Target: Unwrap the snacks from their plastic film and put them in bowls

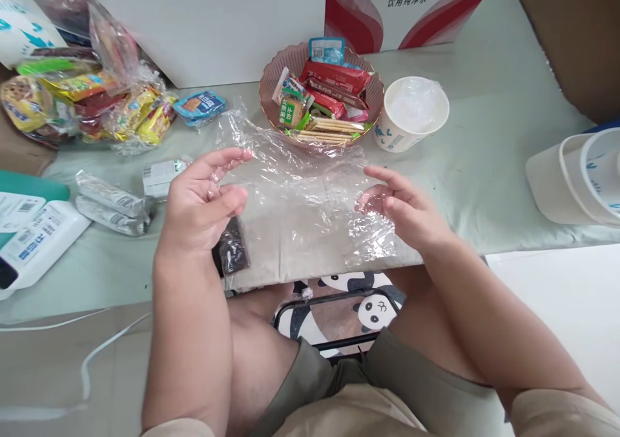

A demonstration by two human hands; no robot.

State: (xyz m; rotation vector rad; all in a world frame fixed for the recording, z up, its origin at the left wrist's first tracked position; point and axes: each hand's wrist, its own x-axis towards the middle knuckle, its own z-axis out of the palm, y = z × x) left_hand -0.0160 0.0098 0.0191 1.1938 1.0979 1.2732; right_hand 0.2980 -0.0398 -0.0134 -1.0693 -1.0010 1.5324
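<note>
1. Wrapped snacks [92, 104] heap on our pale-green tablecloth [484, 153].
2. Our left hand [198, 208] has thumb and forefinger apart.
3. Clear plastic film [314, 188] spreads between our hands.
4. Our right hand [411, 214] has fingers parted; a drinking-water carton [411, 14] stands beyond.
5. Rightmost, nested cups [549, 179].

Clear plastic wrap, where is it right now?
In the head view, the clear plastic wrap is in the middle, between the left hand and right hand, by the near side of the pink snack bowl.
</note>
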